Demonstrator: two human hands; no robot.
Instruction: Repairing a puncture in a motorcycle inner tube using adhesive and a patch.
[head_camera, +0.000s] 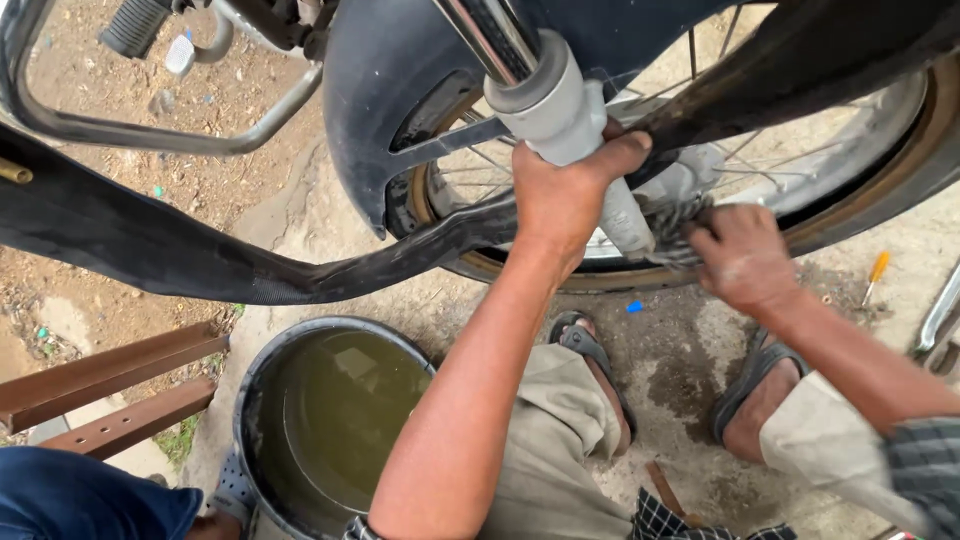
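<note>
Bare dirt and cracked concrete ground (690, 350) form the setting, with a motorcycle front wheel (830, 130) filling the upper right of the frame. Its black inner tube (150, 250) already hangs out of the wheel and sweeps across to the left edge, so removal appears largely done; the stretch near the fork still lies against the rim. At upper centre the left hand (560, 200) wraps its fingers closed around the grey fork leg (560, 110). Just to its right, the right hand (745, 260) curls its fingers at the hub and spokes; whether they pinch anything cannot be told. Below, a black tub of murky water (330, 420) stands at lower centre-left. An orange-handled screwdriver (877, 272) lies at the right.
</note>
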